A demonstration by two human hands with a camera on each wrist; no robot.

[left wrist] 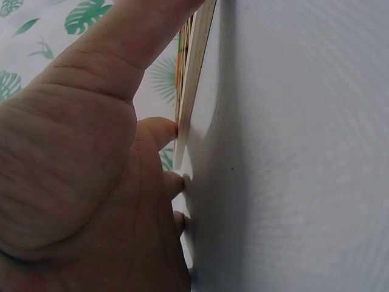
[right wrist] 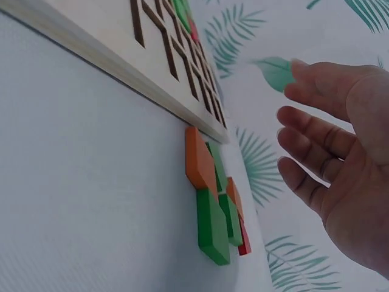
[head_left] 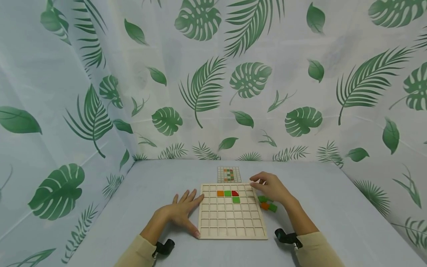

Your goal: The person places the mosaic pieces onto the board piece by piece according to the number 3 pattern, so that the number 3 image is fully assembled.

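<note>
A wooden grid board [head_left: 233,223] lies flat on the table. In its upper rows sit an orange tile [head_left: 220,193], a green tile [head_left: 228,193] and a red tile [head_left: 235,193], the red one with a pale corner; a second green tile [head_left: 236,200] is just below the red. My left hand [head_left: 180,214] is spread at the board's left side, thumb and index fingertip at its edge. Over the upper right corner hovers my right hand [head_left: 272,188], fingers loosely bent with nothing between them. Loose green [right wrist: 209,228], orange [right wrist: 197,158] and red [right wrist: 245,239] tiles lie below it.
A small card [head_left: 220,171] printed with a coloured grid pattern lies just behind the board. The pale table [head_left: 160,181] is bounded by hanging leaf-print cloth [head_left: 213,144] at the back and sides. Black cameras [head_left: 283,236] are strapped to both wrists.
</note>
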